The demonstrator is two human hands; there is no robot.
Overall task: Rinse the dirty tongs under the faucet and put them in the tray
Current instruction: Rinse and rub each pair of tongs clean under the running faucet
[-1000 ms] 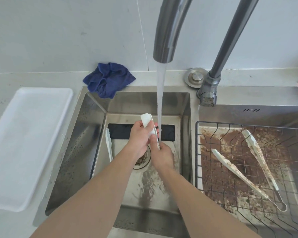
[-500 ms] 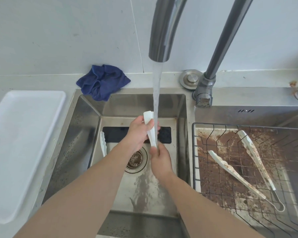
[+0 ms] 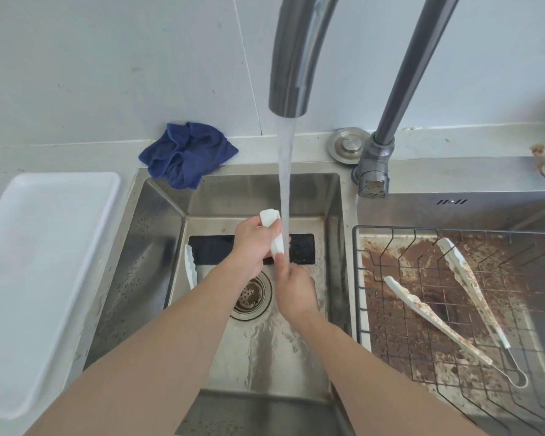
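Head view, looking down past my forearms into the sink [image 3: 158, 247]: my right hand [image 3: 294, 289] is nearest, low over the basin just right of the drain [image 3: 249, 297], fingers curled upward round the lower part of the white tongs [image 3: 274, 234]. Just beyond it my left hand [image 3: 252, 243] wraps round the upper part of the same tongs, whose white end sticks out above my knuckles. The tongs stand roughly upright between both hands, right beside the stream of water [image 3: 285, 184], which runs down against them and onto my right fingers. A second white piece [image 3: 190, 265] leans against the left inner wall of the basin; I cannot tell what it is. To the right, a pair of dirty tongs [image 3: 460, 309] lies splayed on the wire rack [image 3: 356, 278] over a brown-stained basin. To the left, the white tray [image 3: 44, 278] sits on the counter. Farther back, a crumpled blue cloth [image 3: 186, 152] hangs over the sink's rear edge, and the faucet [image 3: 291, 58] arches overhead from its base [image 3: 373, 171].
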